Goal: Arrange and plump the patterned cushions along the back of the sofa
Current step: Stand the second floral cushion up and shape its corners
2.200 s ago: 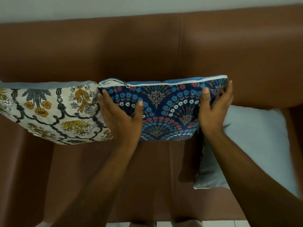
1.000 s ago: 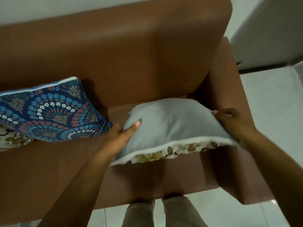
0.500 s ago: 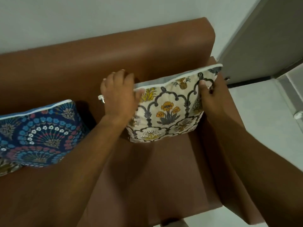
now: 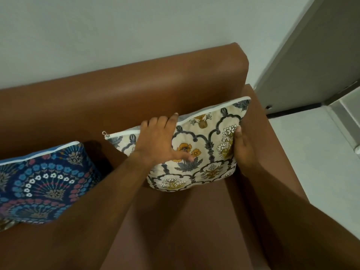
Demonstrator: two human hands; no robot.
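Note:
A cream cushion with yellow flowers and grey arches stands upright against the brown sofa back, at the sofa's right end. My left hand lies over its top left edge, fingers behind the white piping and thumb on the front. My right hand presses flat against its right side, between cushion and armrest. A blue cushion with fan patterns leans on the sofa back to the left, a small gap apart from the cream one.
The sofa's right armrest runs beside my right arm. Beyond it lies pale tiled floor and a grey door or panel. A plain wall rises behind the sofa. Bare brown seat shows below the cushions.
The cream cushion was lifted from lying grey side up on the seat and stood upright, patterned side out. Since half a second ago my left hand slid right along its top edge.

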